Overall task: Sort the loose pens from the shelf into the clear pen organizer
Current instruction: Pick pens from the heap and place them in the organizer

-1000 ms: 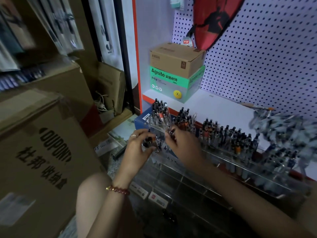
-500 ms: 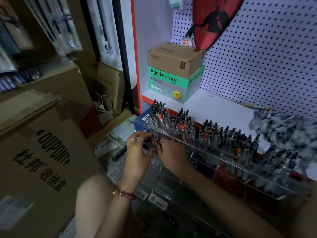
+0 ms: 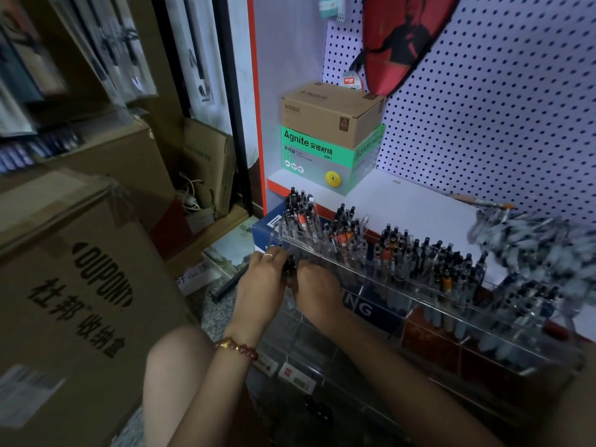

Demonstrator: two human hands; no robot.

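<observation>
A clear tiered pen organizer (image 3: 412, 317) stands along the front of the white shelf (image 3: 419, 208), its back row packed with several upright pens (image 3: 342, 230). My left hand (image 3: 263, 282), with a ring and a bead bracelet, grips a small bundle of dark pens (image 3: 291, 267) at the organizer's left end. My right hand (image 3: 317, 293) meets it from the right, fingers curled on the same bundle. A blurred heap of loose pens (image 3: 529, 240) lies on the shelf at the far right.
A brown carton on a green Agnite box (image 3: 325, 153) sits at the shelf's back left. A white pegboard (image 3: 500, 108) rises behind. A large Dupont cardboard box (image 3: 74, 301) stands at my left. Books and a dark stick (image 3: 230, 283) lie on the floor.
Both hands have come down and closer together at the organizer's left end; the right hand moved left from the back-row pens to join the left hand on the bundle.
</observation>
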